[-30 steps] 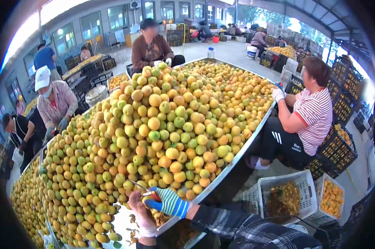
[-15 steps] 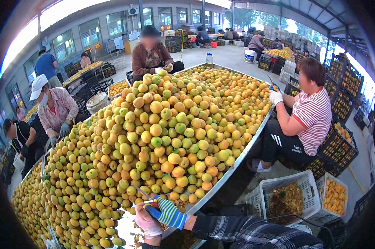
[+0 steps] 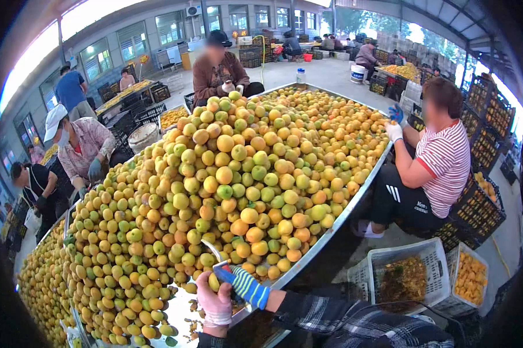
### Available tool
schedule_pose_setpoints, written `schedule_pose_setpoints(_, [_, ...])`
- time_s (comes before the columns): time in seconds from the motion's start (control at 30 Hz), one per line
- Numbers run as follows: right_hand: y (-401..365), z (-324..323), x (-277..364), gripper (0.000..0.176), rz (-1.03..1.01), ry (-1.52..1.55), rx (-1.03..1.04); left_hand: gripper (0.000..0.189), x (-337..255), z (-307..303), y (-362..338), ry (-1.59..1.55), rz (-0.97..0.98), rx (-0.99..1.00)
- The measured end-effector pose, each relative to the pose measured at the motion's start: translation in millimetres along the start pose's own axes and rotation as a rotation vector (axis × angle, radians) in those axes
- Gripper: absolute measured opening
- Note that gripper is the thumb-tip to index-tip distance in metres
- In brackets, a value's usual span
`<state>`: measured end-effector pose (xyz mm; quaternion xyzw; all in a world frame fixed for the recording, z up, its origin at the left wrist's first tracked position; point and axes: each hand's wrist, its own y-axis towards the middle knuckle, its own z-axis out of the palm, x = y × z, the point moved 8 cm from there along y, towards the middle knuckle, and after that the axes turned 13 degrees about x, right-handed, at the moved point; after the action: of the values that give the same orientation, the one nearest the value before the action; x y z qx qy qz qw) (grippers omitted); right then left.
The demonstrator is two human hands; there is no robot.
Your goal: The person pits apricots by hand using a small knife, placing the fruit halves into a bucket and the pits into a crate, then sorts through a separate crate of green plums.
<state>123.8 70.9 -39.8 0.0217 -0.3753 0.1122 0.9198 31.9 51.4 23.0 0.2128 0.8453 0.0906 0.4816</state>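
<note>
Near the bottom centre, my left hand (image 3: pixel 215 301), in a pale pinkish glove, is closed round a yellow-green fruit (image 3: pixel 214 282). My right hand (image 3: pixel 245 286), in a blue and yellow striped glove, grips a tool (image 3: pixel 212 249) with a curved metal end, which points up and left over the fruit. Both hands are close together above the near edge of the metal table (image 3: pixel 313 255). A large pile of yellow, orange and green fruit (image 3: pixel 244 180) rises just beyond them.
A person in a striped shirt (image 3: pixel 441 156) sits at the right, one in brown (image 3: pixel 215 75) across the pile, and one in a white cap (image 3: pixel 84 145) at the left. A crate of brown scraps (image 3: pixel 409 275) and a crate of orange pieces (image 3: pixel 469 277) stand lower right.
The view has shifted slightly. A fruit now shows in my left hand, and the tool's curved end stands higher and more upright. The person at the right has raised the blue-gloved hand.
</note>
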Motion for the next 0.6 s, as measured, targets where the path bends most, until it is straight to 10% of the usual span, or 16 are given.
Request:
schedule_pose_setpoints(0.3, [4, -5, 26, 0.026, -0.055, -0.580, 0.019, 0.040, 65, 25, -4, -1.510, -0.419, -0.141])
schedule_pose_setpoints(0.37, [8, -12, 19, 0.027, -0.113, -0.763, 0.014, 0.053, 62, 32, -1, -1.634, -0.408, 0.058])
schedule_pose_setpoints(0.6, [11, -7, 40, 0.032, -0.030, -0.843, -0.075, 0.046, 80, 13, -6, -1.495, -0.502, -0.154])
